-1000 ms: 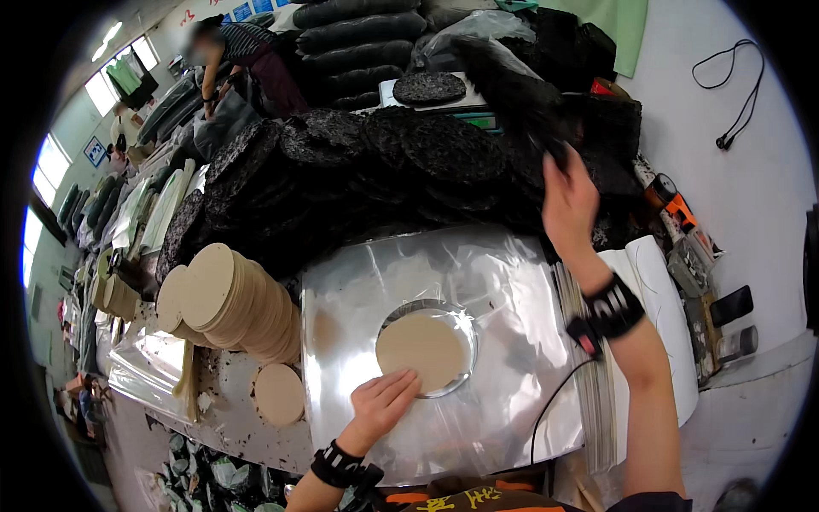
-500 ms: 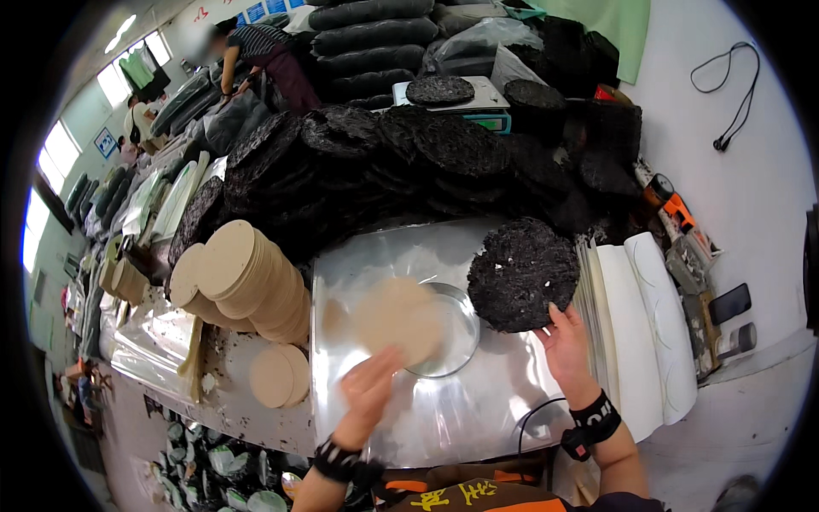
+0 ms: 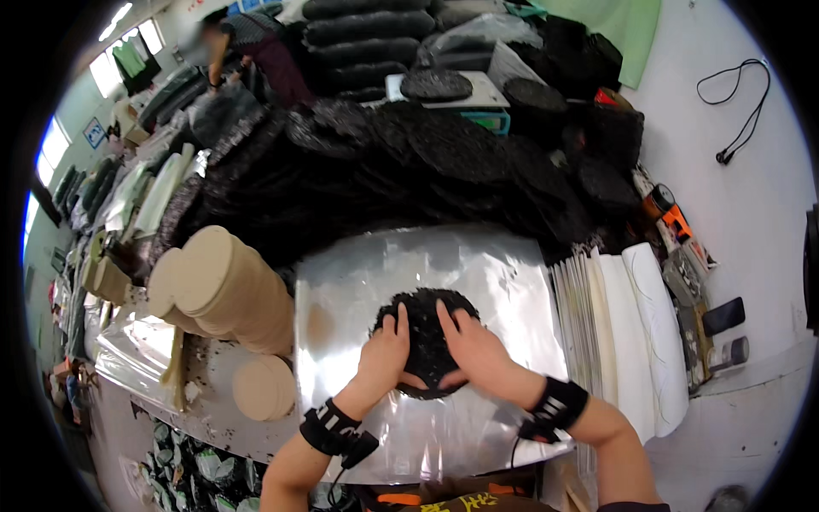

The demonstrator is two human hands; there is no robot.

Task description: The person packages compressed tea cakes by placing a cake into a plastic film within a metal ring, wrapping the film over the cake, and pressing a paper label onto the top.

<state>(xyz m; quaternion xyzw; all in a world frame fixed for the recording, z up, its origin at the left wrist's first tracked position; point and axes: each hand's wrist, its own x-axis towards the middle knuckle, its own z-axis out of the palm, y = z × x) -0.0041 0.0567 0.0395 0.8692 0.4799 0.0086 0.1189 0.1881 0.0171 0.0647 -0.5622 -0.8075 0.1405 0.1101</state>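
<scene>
A round cake of black dried seaweed [image 3: 425,337] lies on the shiny plastic sheets [image 3: 503,264] in front of me. My left hand [image 3: 383,357] rests on its left side, palm down with fingers spread. On its right side my right hand [image 3: 479,348] presses flat, fingers apart, and both thumbs point inward near the cake's near rim. Neither hand grasps anything. The metal ring and the tan cardboard disc seen earlier are hidden, perhaps beneath the cake.
Tall stacks of tan cardboard discs [image 3: 230,286] stand at left, with a low pile [image 3: 264,388] nearer. Many seaweed cakes [image 3: 452,145] are heaped behind, below a scale [image 3: 486,119]. White sheet rolls [image 3: 653,333] and a phone [image 3: 723,317] lie at right. A person [image 3: 269,55] works far left.
The seaweed cake has moved from the right to the middle, over where the ring was. My left hand has let go of the cardboard disc, and both hands now lie on the cake.
</scene>
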